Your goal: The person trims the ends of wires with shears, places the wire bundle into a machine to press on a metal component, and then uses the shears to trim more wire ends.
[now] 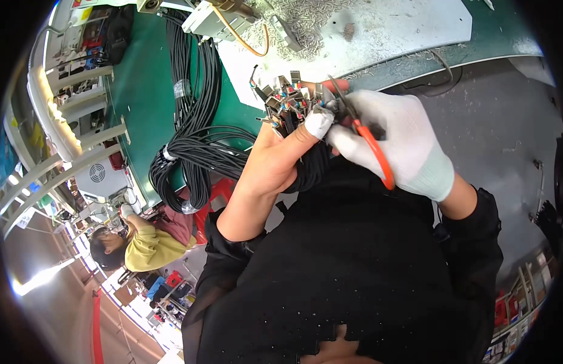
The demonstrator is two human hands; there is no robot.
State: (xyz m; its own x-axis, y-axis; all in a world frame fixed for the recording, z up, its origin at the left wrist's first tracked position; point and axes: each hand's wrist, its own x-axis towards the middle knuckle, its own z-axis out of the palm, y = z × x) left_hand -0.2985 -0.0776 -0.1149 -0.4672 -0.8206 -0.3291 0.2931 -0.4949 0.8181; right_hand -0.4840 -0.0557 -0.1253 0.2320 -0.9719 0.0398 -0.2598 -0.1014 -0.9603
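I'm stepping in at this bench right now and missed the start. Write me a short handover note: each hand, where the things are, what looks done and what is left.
Left hand: bare, thumb taped white, gripping a bundle of black cables whose ends carry small metal terminals fanned upward.
Right hand: white glove, holding orange-handled cutters, tip at the terminal cluster.
More coiled black cables lie on the green table, to the left; metal scraps lie on the white sheet beyond.
Done: scraps suggest earlier trimming. Left: how many ends in this bundle remain cannot be told.
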